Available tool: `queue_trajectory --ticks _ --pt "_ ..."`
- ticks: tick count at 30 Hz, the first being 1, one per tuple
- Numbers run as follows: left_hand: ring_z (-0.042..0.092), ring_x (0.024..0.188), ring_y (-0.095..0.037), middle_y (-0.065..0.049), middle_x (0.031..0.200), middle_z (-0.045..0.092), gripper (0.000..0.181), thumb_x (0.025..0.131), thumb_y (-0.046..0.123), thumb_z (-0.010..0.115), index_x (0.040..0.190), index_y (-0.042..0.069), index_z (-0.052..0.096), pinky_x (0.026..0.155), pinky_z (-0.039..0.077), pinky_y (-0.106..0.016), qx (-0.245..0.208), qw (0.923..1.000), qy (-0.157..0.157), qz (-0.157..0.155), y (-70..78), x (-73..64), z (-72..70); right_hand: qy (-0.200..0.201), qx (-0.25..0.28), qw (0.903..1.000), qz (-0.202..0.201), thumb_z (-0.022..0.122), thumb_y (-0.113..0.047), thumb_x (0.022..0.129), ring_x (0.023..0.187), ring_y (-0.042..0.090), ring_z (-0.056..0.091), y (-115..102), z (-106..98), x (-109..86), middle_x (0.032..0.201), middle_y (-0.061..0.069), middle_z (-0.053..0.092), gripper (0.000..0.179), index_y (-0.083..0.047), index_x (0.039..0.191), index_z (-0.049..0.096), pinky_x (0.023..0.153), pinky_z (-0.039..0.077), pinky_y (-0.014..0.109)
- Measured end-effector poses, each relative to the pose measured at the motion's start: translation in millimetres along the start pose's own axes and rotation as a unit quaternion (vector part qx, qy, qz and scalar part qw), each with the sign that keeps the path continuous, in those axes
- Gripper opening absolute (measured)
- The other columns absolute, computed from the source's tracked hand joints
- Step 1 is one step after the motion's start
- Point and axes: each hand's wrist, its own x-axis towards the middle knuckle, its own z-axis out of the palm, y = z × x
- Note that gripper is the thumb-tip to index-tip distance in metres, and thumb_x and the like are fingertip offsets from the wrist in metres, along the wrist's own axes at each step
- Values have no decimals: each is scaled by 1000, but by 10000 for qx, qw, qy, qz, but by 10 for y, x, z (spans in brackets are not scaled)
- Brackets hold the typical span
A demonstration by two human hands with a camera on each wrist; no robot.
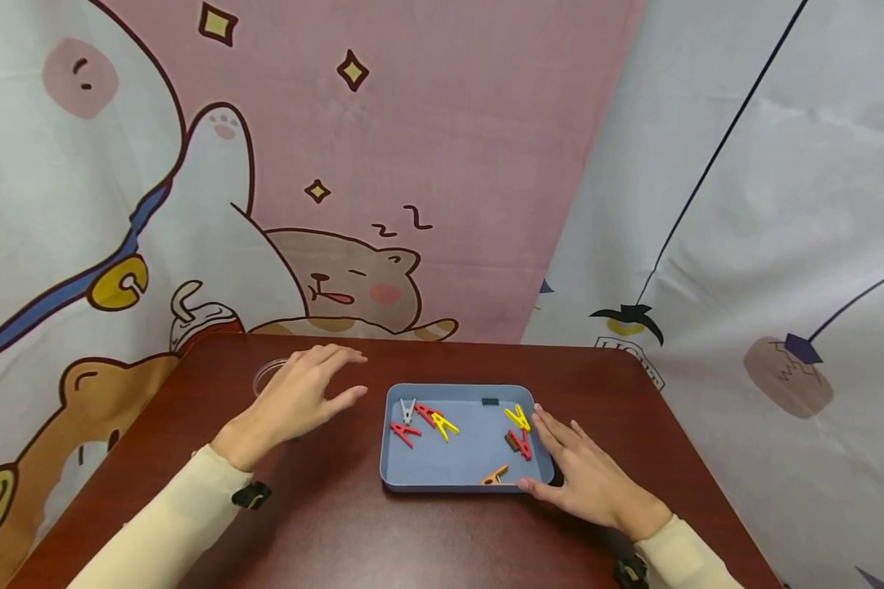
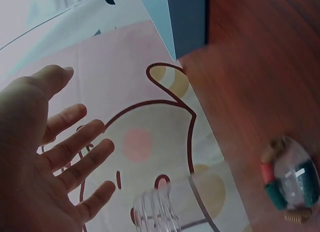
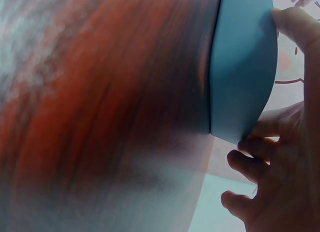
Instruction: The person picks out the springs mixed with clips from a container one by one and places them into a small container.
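A blue-grey tray (image 1: pixel 457 466) lies on the table with several small clothespins in it, among them a yellow clothespin (image 1: pixel 518 417), a red clothespin (image 1: pixel 403 433) and a grey one. A dark green coil (image 1: pixel 489 402) and a brown coil (image 1: pixel 511 442) lie there too. My right hand (image 1: pixel 585 474) touches the tray's right end, thumb at the near rim and fingers along the side. Holding nothing, my left hand (image 1: pixel 298 397) hovers left of the tray with fingers extended. It partly hides a clear round container (image 2: pixel 295 177) showing green, red and brown coils.
The tray stands on a dark reddish-brown table (image 1: pixel 324 523). A printed cloth (image 1: pixel 449 164) with cartoon animals hangs behind the table's far edge. In the left wrist view, a ribbed clear plastic piece (image 2: pixel 157 212) shows at the bottom.
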Motion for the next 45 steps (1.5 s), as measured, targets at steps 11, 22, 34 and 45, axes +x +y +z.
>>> queue_trajectory --ticks 11,22,34,45 --pt "71 147 -30 -3 153 77 54 106 47 87 151 20 75 121 55 -65 -134 9993 -229 281 190 180 129 -3 -18 10000 -35 65 -89 101 174 41 44 0 -1 27 193 13 33 119 -5 180 40 139 32 75" --pt "69 148 -27 -1 156 75 53 106 46 88 151 21 75 123 55 -62 -177 9960 -510 709 341 399 234 13 -7 10000 -54 65 -89 101 174 41 45 -8 -3 31 193 13 33 119 -5 180 40 139 33 75" --pt "67 150 -25 1 159 71 52 111 47 81 156 24 72 123 54 -60 -180 9865 -1172 1127 452 655 455 -34 39 10000 -6 65 -90 100 174 41 44 -11 -13 13 193 14 32 120 -4 180 41 139 32 75" --pt "63 153 -25 2 160 70 51 110 47 82 156 27 72 125 52 -58 -173 9800 -1590 1186 561 874 578 -39 42 10000 21 65 -91 100 174 41 44 13 -4 18 193 13 33 120 -5 180 40 139 32 76"
